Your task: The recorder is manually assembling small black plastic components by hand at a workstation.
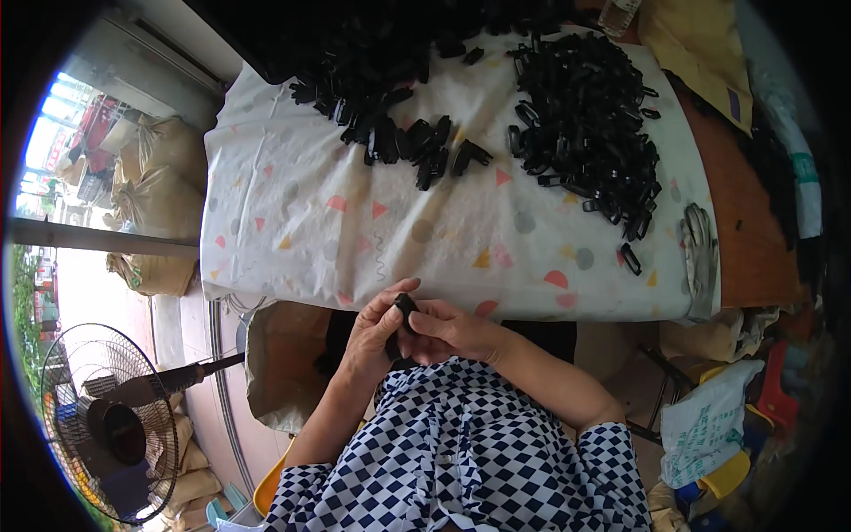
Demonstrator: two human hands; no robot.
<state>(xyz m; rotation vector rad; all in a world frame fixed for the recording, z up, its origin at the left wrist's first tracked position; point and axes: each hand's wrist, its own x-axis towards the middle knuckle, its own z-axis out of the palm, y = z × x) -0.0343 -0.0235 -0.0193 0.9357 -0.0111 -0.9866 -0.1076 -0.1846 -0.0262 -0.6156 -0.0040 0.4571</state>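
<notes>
One black piece [406, 307] lies just below the frame's centre, its visible long axis tilted steeply from upper left to lower right. Fingers of the left hand [370, 326] and right hand [448, 330] pinch it from opposite sides, equally near. Similar pieces [585, 124] cover the tablecloth [310, 239], upper middle and upper right.

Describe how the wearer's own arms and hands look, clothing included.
Left hand and right hand are ungloved; wrists and forearms are bare, no watch or cables visible. Loose sleeves end near the elbows, in white and dark navy diamond checks, matching the garment.
</notes>
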